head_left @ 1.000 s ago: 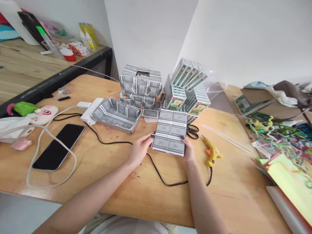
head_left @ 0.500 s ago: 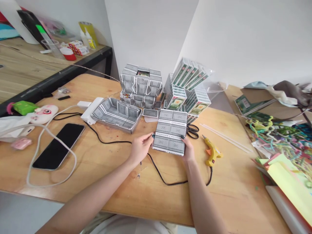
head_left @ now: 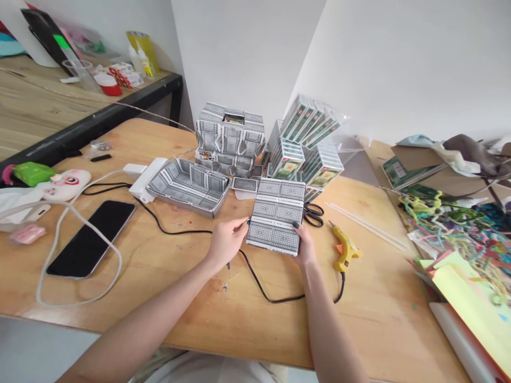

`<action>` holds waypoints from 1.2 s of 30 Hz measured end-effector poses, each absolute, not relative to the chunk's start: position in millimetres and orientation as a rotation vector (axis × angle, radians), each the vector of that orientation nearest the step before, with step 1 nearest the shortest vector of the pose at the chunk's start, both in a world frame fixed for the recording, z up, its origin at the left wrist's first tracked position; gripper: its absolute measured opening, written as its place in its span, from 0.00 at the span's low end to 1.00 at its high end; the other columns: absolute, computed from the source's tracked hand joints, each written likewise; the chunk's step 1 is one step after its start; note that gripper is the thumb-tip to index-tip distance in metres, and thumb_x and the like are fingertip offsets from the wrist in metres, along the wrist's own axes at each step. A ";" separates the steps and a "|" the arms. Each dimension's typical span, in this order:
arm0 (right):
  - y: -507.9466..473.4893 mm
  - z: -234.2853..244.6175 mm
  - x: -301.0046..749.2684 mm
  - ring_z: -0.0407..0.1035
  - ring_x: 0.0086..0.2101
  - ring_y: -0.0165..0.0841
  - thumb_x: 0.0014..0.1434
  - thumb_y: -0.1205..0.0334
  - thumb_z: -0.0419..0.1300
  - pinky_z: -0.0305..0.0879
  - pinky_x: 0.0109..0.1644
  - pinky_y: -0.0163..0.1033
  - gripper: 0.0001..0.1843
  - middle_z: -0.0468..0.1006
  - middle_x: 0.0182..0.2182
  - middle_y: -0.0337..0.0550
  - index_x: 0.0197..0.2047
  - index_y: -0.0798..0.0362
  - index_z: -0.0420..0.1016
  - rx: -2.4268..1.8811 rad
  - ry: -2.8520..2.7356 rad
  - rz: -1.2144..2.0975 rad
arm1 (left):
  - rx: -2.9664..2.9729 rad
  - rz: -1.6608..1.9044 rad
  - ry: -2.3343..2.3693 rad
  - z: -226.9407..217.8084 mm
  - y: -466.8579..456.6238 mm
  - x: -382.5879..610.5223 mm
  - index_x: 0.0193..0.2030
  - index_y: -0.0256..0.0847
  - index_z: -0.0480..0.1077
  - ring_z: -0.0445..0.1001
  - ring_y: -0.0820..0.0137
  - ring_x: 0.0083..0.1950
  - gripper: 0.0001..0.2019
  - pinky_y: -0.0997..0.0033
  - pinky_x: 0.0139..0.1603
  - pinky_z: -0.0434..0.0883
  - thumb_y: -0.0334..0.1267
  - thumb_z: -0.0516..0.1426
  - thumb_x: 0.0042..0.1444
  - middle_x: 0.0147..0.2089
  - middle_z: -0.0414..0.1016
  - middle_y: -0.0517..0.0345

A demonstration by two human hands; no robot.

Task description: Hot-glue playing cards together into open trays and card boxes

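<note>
A flat panel made of playing cards [head_left: 275, 215], grey patterned backs facing up, is held tilted above the table. My right hand [head_left: 305, 244] grips its right edge, thumb on top and the other fingers hidden beneath. At the lower left edge, my left hand [head_left: 229, 238] is closed in a pinch on the panel's side. Behind and to the left lies an open tray of playing cards [head_left: 187, 186] with raised walls. A taller card-built box [head_left: 230, 133] stands at the back, with a slot in its top. Loose playing cards [head_left: 245, 184] lie in front of that box.
Stacked card packs [head_left: 287, 159] stand at the back right. Black scissors [head_left: 314, 214] and a yellow glue gun [head_left: 344, 249] lie right of my hands; the gun's black cable [head_left: 263, 290] crosses beneath them. A phone [head_left: 93, 239], white cable and power strip [head_left: 148, 181] occupy the left.
The view has shifted slightly, so most things sit a little further left. Both hands keep their hold on the card panel, which stays in nearly the same pose.
</note>
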State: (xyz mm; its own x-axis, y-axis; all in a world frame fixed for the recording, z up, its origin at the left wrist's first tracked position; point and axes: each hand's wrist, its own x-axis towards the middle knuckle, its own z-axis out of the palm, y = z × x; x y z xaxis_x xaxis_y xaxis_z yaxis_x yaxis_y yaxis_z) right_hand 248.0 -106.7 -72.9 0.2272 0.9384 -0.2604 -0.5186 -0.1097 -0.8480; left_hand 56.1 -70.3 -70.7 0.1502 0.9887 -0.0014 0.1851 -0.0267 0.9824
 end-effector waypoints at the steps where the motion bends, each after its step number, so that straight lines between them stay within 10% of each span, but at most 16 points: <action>1: -106.8 -73.3 248.0 0.73 0.42 0.43 0.40 0.54 0.66 0.71 0.41 0.45 0.23 0.79 0.39 0.41 0.41 0.49 0.72 -1.072 -0.516 1.330 | 1.449 1.014 1.228 -70.4 -70.5 56.0 0.43 0.38 0.77 0.77 0.63 0.36 0.14 0.69 0.38 0.69 0.37 0.55 0.52 0.38 0.81 0.53; 18: -105.4 -79.3 249.2 0.73 0.41 0.42 0.41 0.54 0.66 0.70 0.41 0.44 0.19 0.79 0.39 0.40 0.39 0.50 0.73 -1.072 -0.463 1.348 | 1.657 0.973 1.297 -70.7 -74.4 54.9 0.21 0.39 0.69 0.62 0.71 0.25 0.18 0.72 0.30 0.57 0.44 0.49 0.57 0.19 0.65 0.59; 31: -102.9 -85.7 255.0 0.73 0.39 0.40 0.43 0.54 0.66 0.70 0.41 0.43 0.14 0.80 0.33 0.37 0.34 0.49 0.74 -1.100 -0.388 1.335 | 1.252 0.859 1.060 -75.3 -78.2 55.9 0.43 0.41 0.75 0.70 0.61 0.49 0.16 0.69 0.51 0.63 0.46 0.54 0.54 0.38 0.78 0.56; 36: -103.2 -85.0 254.4 0.73 0.38 0.40 0.43 0.55 0.65 0.70 0.42 0.43 0.13 0.80 0.32 0.36 0.34 0.49 0.75 -1.111 -0.390 1.330 | 1.052 0.847 0.985 -75.3 -75.4 57.0 0.41 0.38 0.76 0.72 0.64 0.41 0.17 0.66 0.48 0.67 0.47 0.56 0.51 0.37 0.77 0.53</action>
